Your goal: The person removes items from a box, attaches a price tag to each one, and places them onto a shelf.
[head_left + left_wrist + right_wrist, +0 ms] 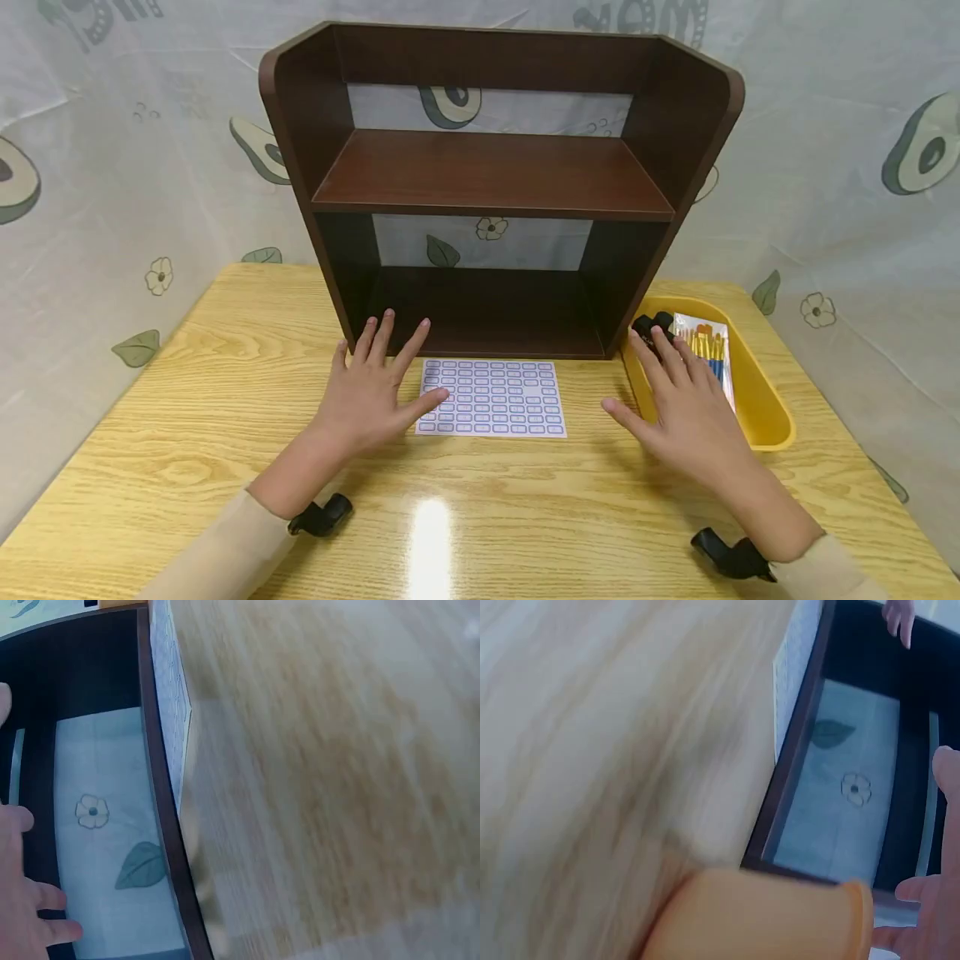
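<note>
My left hand (pixel 367 392), fingers spread and holding nothing, hovers over the table before the lower left of a dark brown shelf (pixel 491 175). Its thumb overlaps the left edge of a white sheet printed with rows of small blue-outlined labels (pixel 491 408). My right hand (pixel 686 408), also spread and holding nothing, is over the near left side of a yellow bin (pixel 768 417). Inside the bin lie a pack of paintbrushes with blue handles (pixel 712 346) and black-capped items (pixel 660 321), partly hidden by the fingers. In the right wrist view the bin (pixel 765 919) looms close below the hand.
The shelf has two levels and an open back, standing at the rear of the wood-grain table (pixel 225 358). Behind and beside it hangs a white curtain with avocado prints (pixel 135 125). Black wrist straps (pixel 322 514) sit at both sleeves.
</note>
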{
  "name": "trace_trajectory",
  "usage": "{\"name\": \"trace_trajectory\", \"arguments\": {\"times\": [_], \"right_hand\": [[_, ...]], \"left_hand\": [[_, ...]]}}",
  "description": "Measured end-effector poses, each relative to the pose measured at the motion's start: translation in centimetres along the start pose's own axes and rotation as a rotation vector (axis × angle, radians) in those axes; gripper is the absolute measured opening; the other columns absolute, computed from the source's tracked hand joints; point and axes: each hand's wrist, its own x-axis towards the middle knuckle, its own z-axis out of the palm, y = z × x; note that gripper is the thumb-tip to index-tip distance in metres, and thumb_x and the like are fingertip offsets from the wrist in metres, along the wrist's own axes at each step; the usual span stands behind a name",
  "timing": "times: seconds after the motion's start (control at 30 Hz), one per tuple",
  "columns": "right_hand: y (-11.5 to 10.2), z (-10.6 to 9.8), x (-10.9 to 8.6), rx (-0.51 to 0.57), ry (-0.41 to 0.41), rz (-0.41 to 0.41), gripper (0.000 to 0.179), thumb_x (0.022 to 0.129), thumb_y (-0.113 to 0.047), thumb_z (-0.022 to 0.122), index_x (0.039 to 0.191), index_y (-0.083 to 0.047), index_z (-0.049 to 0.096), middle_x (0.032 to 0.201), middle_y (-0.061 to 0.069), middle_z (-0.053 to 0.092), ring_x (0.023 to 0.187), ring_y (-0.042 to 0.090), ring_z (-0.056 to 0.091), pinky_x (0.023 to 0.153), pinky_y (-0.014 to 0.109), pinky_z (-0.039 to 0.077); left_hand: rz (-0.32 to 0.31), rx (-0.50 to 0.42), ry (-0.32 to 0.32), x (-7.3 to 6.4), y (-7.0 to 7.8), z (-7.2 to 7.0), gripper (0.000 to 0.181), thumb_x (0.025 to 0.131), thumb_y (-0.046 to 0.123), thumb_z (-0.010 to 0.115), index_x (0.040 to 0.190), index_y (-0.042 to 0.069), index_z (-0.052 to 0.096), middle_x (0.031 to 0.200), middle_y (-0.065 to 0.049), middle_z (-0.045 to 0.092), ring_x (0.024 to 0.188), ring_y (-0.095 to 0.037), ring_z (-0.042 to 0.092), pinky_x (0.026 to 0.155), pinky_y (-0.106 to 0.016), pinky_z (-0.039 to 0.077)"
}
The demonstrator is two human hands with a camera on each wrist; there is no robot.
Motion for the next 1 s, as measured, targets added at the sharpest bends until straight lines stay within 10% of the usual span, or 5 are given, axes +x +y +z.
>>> {"name": "trace_trajectory", "arguments": {"times": [0.4,0.67,0.83,1.0], "right_hand": [[5.9,-2.5,1.2,0.296,-0.084,0.127,0.084,0.105,-0.047,0.059,0.158,0.011,0.028,0.157,0.041,0.038,0.139,0.064,0.039,0.108,0.078,0.037],[8.6,-2.8,1.7,0.262,-0.198,0.210,0.083,0.108,-0.043,0.054,0.153,0.021,0.025,0.147,0.051,0.038,0.122,0.068,0.049,0.097,0.076,0.047],[9.1,-2.6,1.8,0.216,-0.238,0.238,0.087,0.108,-0.040,0.055,0.150,0.027,0.019,0.124,0.051,0.052,0.105,0.063,0.057,0.087,0.069,0.052],[9.4,-2.4,2.0,0.242,-0.263,0.272,0.070,0.108,-0.038,0.056,0.129,0.025,0.035,0.074,0.013,0.049,0.063,0.025,0.050,0.057,0.038,0.043]], "left_hand": [[0.004,-0.220,0.370,0.9,-1.3,-1.4,0.075,0.097,0.056,0.061,0.157,0.015,0.045,0.144,-0.020,0.057,0.125,-0.040,0.060,0.096,-0.057,0.058],[-0.074,-0.507,0.654,2.0,-3.9,-2.3,0.047,0.102,0.029,0.065,0.135,-0.004,0.056,0.123,-0.024,0.060,0.104,-0.038,0.061,0.080,-0.046,0.054],[-0.137,-0.650,0.722,2.8,-5.2,-2.6,0.047,0.101,0.022,0.068,0.133,-0.007,0.051,0.124,-0.026,0.054,0.103,-0.037,0.061,0.078,-0.023,0.049],[-0.190,-0.731,0.697,3.5,-5.6,-3.0,0.054,0.100,0.024,0.069,0.140,-0.005,0.045,0.131,-0.024,0.054,0.107,-0.034,0.064,0.077,-0.007,0.046]]}}
